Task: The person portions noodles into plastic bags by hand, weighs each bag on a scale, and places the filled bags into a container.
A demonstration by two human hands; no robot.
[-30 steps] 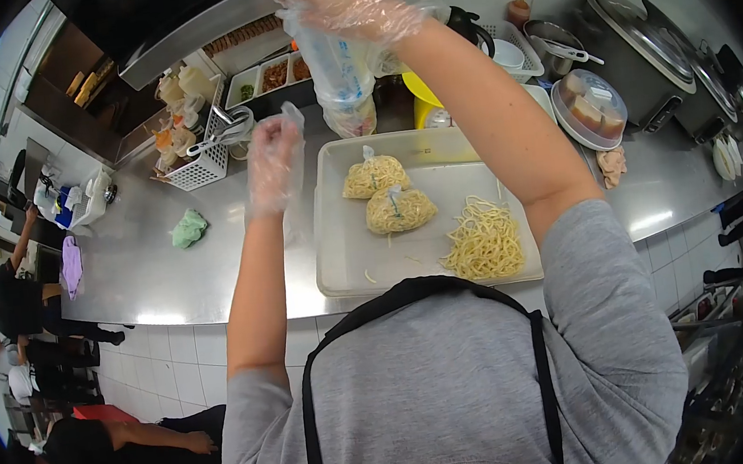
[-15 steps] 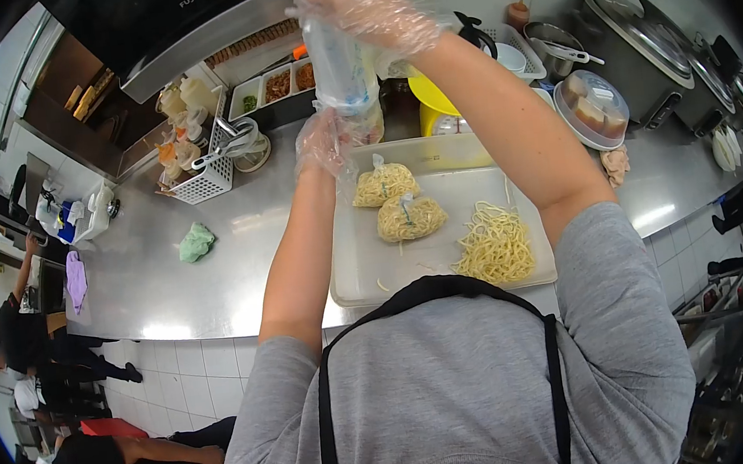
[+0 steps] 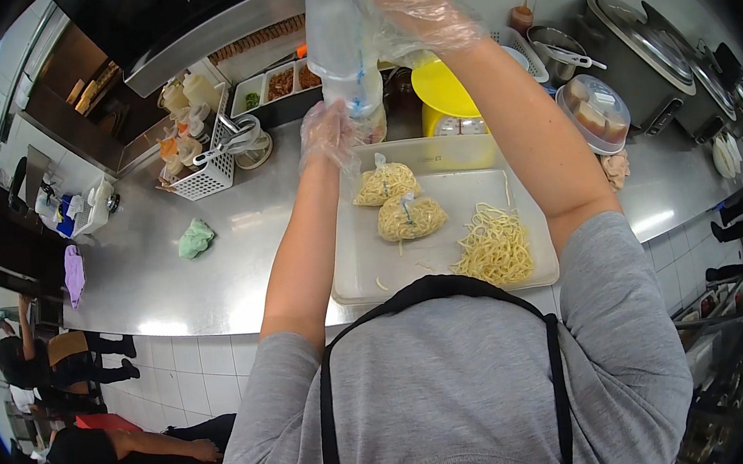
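Note:
Both my hands wear clear plastic gloves. My left hand (image 3: pixel 326 133) is closed at the lower part of a clear plastic bag bundle (image 3: pixel 344 56) with blue print, standing behind the tray. At the top edge of view, my right hand (image 3: pixel 417 4) grips plastic at the bundle's upper end; its fingertips are partly cut off. Below them, a shallow plastic tray (image 3: pixel 353 274) holds two knotted bags of noodles, the rear bag (image 3: pixel 385 182) and the front bag (image 3: pixel 412 217). A loose heap of yellow noodles (image 3: pixel 494 247) lies at the tray's right.
Left stand a white basket of bottles (image 3: pixel 206 183) and a green cloth (image 3: pixel 196 238). Topping containers (image 3: pixel 280 83) and a yellow lid (image 3: pixel 444 86) are at the back. A domed container (image 3: pixel 594 112) and cookers (image 3: pixel 650 62) fill the right. Other people (image 3: pixel 134 461) are on the left.
My right hand has moved up and to the right, partly out of view. The plastic looks drawn upward, while my left hand stays low on it. People at left have shifted.

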